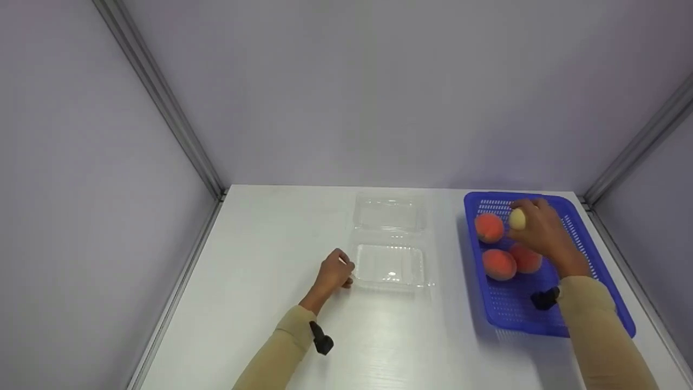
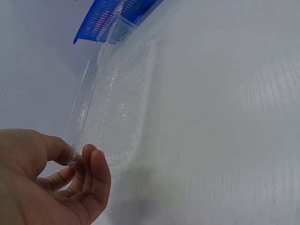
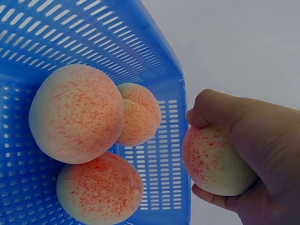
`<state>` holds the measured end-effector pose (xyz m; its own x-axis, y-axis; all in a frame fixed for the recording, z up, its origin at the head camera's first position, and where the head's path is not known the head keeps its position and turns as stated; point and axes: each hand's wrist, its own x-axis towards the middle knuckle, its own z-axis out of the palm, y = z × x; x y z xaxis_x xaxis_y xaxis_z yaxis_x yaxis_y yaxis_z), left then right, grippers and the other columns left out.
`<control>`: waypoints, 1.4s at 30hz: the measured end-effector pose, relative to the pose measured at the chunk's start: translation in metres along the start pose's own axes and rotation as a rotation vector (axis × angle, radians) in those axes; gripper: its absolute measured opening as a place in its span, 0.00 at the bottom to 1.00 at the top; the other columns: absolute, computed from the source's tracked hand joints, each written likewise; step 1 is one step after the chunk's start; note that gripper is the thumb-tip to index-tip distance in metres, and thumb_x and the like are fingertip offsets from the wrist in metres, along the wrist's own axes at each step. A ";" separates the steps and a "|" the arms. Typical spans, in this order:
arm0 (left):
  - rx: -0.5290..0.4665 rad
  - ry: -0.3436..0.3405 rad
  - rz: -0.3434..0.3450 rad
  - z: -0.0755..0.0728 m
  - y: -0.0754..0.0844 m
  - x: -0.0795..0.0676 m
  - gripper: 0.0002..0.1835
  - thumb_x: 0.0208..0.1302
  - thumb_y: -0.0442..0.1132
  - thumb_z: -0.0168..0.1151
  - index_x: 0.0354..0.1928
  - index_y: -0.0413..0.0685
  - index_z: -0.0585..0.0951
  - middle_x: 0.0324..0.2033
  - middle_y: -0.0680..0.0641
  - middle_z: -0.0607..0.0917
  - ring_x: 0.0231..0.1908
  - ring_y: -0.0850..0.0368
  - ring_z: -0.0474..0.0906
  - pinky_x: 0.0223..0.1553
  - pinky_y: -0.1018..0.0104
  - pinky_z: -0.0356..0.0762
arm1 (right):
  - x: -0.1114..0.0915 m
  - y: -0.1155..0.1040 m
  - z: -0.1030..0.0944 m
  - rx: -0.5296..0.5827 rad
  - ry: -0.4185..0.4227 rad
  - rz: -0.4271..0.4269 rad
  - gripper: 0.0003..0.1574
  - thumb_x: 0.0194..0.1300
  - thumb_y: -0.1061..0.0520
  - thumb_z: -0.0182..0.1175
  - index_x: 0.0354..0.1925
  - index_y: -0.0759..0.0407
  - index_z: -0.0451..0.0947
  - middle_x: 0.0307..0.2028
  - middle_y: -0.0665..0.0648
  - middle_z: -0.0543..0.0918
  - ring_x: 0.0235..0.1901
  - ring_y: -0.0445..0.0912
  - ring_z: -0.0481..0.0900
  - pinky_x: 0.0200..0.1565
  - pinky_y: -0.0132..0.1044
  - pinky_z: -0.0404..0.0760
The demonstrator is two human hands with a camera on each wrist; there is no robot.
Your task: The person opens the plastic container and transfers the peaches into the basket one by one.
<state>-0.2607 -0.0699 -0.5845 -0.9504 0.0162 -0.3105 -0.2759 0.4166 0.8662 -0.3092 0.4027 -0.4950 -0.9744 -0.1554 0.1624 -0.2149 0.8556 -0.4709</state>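
My right hand (image 1: 541, 230) grips a peach (image 3: 218, 161), pale yellow-green with red speckles, thumb and fingers curled round it over the far part of the blue basket (image 1: 533, 326). Three more peaches lie in that basket: one at the far left (image 1: 489, 227), one nearer (image 1: 498, 265) and one beside it (image 1: 524, 258). At the middle of the table, a clear plastic clamshell box (image 1: 390, 265) lies with its lid folded back. My left hand (image 1: 334, 271) pinches the box's near left rim between thumb and fingers, as the left wrist view shows.
The white table (image 1: 260, 260) backs onto a pale wall (image 1: 346, 97), with panels in grey metal frames on both sides. The basket's raised left wall stands between its peaches and the clear box. The box's lid (image 1: 390, 213) lies toward the back wall.
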 end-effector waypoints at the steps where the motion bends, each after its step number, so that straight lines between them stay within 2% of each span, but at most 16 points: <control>1: 0.000 0.000 0.000 0.000 0.000 0.000 0.03 0.78 0.36 0.56 0.45 0.44 0.74 0.31 0.47 0.80 0.26 0.59 0.82 0.30 0.66 0.86 | 0.000 0.001 0.000 0.000 -0.002 0.005 0.38 0.58 0.62 0.75 0.65 0.67 0.74 0.60 0.81 0.70 0.50 0.73 0.75 0.44 0.70 0.79; 10: 0.009 0.013 0.006 0.000 0.003 0.000 0.03 0.76 0.36 0.57 0.44 0.44 0.74 0.34 0.41 0.84 0.25 0.59 0.81 0.30 0.66 0.86 | -0.003 0.009 -0.005 -0.014 -0.006 0.024 0.38 0.57 0.62 0.73 0.65 0.67 0.74 0.59 0.81 0.70 0.50 0.72 0.74 0.42 0.69 0.79; 27: 0.013 0.016 -0.006 0.002 0.002 0.001 0.03 0.77 0.36 0.58 0.45 0.44 0.74 0.33 0.44 0.82 0.25 0.59 0.81 0.29 0.67 0.85 | -0.007 0.019 -0.009 -0.012 -0.006 0.028 0.36 0.55 0.65 0.72 0.61 0.70 0.74 0.54 0.82 0.70 0.46 0.72 0.73 0.40 0.69 0.77; 37: 0.038 0.020 -0.005 0.003 0.003 0.000 0.04 0.76 0.36 0.57 0.46 0.43 0.74 0.33 0.44 0.82 0.26 0.58 0.82 0.30 0.66 0.86 | -0.014 0.025 -0.013 -0.017 -0.030 0.055 0.38 0.55 0.63 0.74 0.62 0.69 0.73 0.56 0.83 0.69 0.47 0.74 0.74 0.42 0.71 0.78; 42: 0.027 0.022 -0.009 0.004 0.004 0.000 0.04 0.76 0.36 0.57 0.45 0.44 0.74 0.32 0.44 0.82 0.26 0.58 0.82 0.30 0.66 0.86 | -0.016 0.028 -0.015 -0.019 -0.025 0.055 0.38 0.54 0.62 0.75 0.61 0.69 0.74 0.56 0.83 0.69 0.46 0.73 0.75 0.41 0.68 0.79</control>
<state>-0.2614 -0.0644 -0.5831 -0.9509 -0.0077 -0.3094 -0.2809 0.4414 0.8522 -0.2991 0.4366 -0.4980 -0.9861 -0.1203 0.1148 -0.1602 0.8723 -0.4619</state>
